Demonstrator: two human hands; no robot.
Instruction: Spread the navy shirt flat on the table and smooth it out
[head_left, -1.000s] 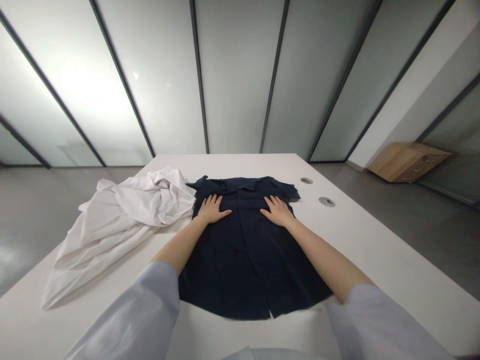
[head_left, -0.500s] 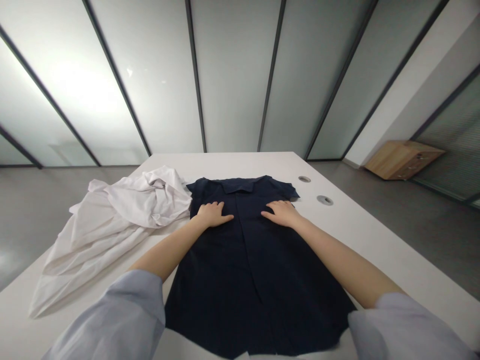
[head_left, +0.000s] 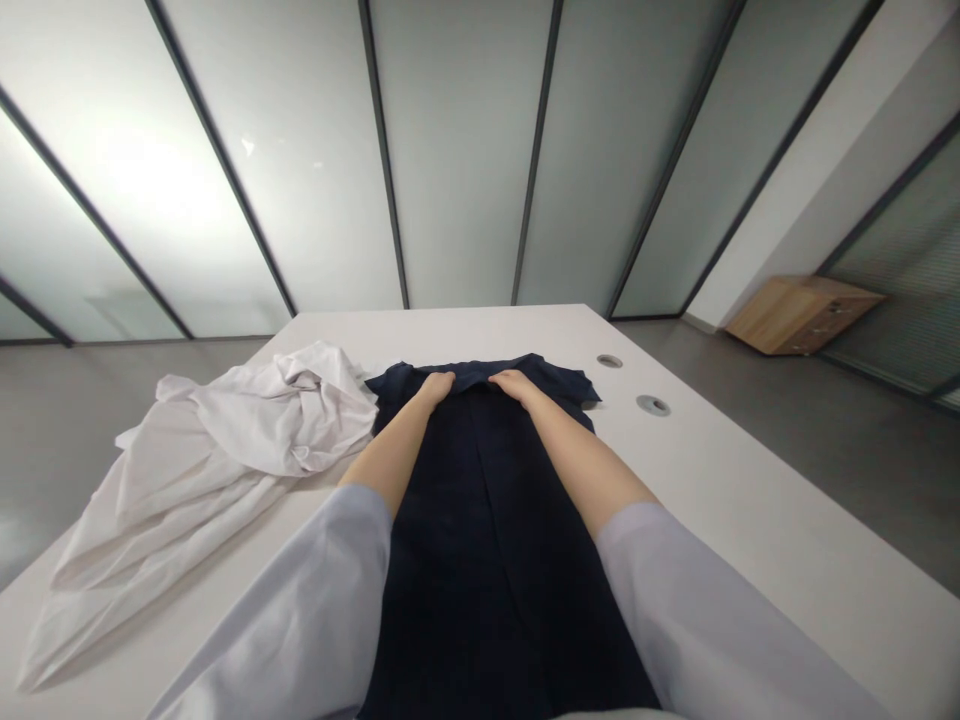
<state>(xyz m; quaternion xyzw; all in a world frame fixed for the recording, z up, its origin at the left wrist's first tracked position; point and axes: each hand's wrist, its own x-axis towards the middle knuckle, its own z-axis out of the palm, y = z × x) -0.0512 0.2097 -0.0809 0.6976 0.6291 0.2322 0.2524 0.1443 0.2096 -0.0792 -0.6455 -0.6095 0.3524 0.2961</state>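
Observation:
A dark navy short-sleeved shirt [head_left: 480, 540] lies spread out on the white table [head_left: 720, 520], its collar end away from me. My left hand [head_left: 437, 386] is closed on the left side of the collar [head_left: 472, 376]. On the collar's right side my right hand [head_left: 514, 384] grips in the same way, thumb pointing inward. Between the two hands the collar edge is slightly raised. Both forearms reach over the shirt's body and cover parts of its sides.
A crumpled white cloth garment [head_left: 285, 420] lies on the table left of the shirt. Two round grommets [head_left: 652, 405] are set in the tabletop at right. Frosted glass panels [head_left: 457, 150] stand behind, and a wooden cabinet [head_left: 799, 312] is on the floor at far right.
Both hands have moved from lying flat on the shirt's chest, forward and inward to the collar, and have closed on it. The collar edge has lifted a little.

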